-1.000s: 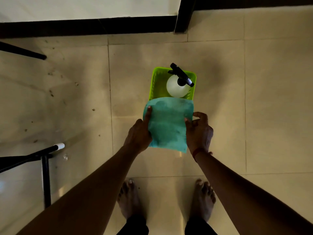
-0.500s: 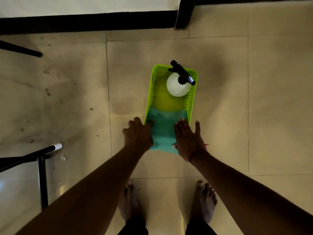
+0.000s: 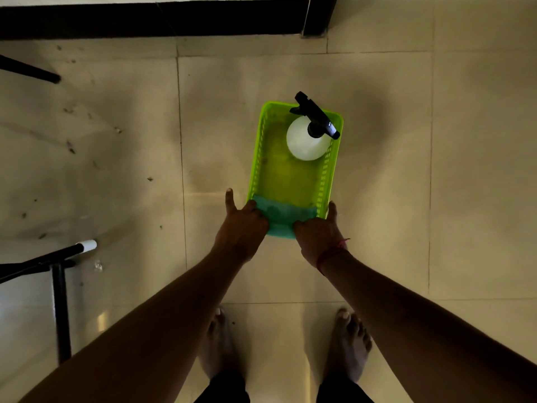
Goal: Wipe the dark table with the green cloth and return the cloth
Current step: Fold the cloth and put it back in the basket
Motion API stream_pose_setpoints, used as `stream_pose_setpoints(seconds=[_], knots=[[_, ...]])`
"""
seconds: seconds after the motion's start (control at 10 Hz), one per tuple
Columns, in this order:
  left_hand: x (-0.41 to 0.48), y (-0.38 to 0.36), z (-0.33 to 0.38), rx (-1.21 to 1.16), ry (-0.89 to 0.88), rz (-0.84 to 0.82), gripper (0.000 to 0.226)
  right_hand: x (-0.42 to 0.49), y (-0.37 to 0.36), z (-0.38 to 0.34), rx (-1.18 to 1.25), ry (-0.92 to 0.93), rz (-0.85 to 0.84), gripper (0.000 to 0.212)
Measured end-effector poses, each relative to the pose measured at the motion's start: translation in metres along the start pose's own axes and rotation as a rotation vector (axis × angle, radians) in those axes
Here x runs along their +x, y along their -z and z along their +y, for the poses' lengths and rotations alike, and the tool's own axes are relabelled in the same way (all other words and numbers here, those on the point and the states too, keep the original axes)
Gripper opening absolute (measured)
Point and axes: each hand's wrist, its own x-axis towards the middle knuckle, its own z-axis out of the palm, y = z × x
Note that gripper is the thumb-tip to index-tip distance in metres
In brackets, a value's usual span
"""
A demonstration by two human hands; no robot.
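Observation:
The green cloth lies folded at the near end of a lime-green plastic basket standing on the tiled floor. My left hand rests on the cloth's left edge at the basket's near-left corner, thumb stretched out along the basket's side. My right hand presses on the cloth's right edge at the near-right corner. Both hands cover parts of the cloth. The dark table is out of view.
A white spray bottle with a black trigger head stands in the basket's far end. Black metal furniture legs stand at the left, another leg at top left. A dark skirting runs along the wall. My bare feet are below.
The cloth, held spread above the basket a second ago, has been lowered into its near end. Both hands moved down with it and now press on its edges.

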Motion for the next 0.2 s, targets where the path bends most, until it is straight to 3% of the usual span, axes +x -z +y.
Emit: stream_pose_setpoints(seconds=[0.1,0.2], knots=[[-0.002,0.006,0.001,-0.059,-0.006,0.003,0.050,-0.004,0.010,0.002,0.097,0.004,-0.052,0.040],[-0.010,0.020,-0.003,-0.150,-0.024,0.013,0.076,-0.015,0.023,0.009,0.185,0.034,0.002,0.065]])
